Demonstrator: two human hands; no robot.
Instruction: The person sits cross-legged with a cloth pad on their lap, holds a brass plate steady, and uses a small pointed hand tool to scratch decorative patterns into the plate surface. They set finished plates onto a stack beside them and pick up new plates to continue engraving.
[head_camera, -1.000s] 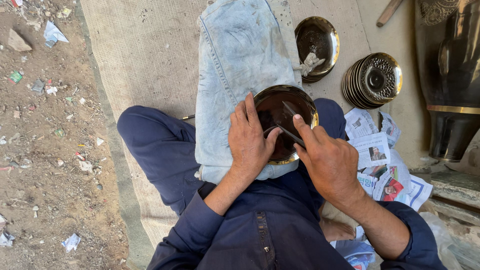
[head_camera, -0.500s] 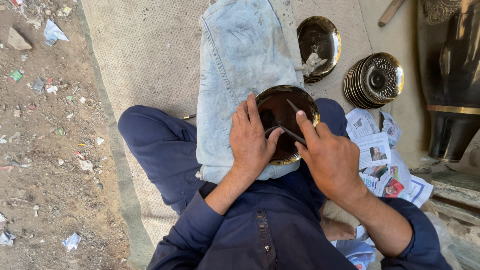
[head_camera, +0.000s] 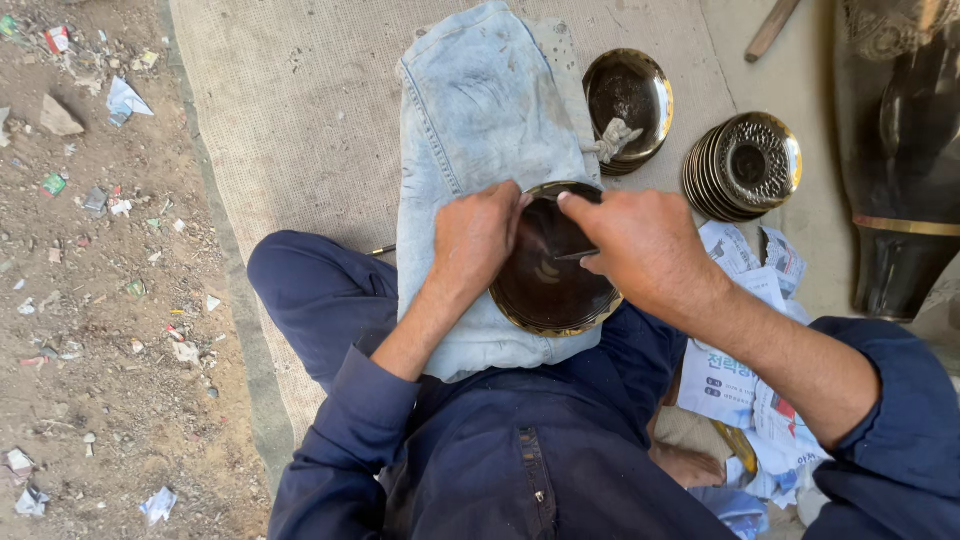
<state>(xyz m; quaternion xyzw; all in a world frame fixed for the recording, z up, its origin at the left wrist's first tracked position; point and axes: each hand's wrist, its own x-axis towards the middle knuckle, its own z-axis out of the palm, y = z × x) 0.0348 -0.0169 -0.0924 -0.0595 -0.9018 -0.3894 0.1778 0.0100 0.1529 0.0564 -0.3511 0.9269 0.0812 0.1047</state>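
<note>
Fingers gripping dark plate rim

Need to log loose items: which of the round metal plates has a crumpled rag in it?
The single dark plate lying on the mat beyond the denim holds the rag; the plate in hand and the stacked plates don't.

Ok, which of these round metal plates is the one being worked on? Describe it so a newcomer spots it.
Start at the pale denim cloth draped over the seated person's lap. At its near right edge lies a dark, gold-rimmed plate, gripped by the left hand while the right hand presses a thin tool onto it. The other plates lie untouched on the mat.
</note>
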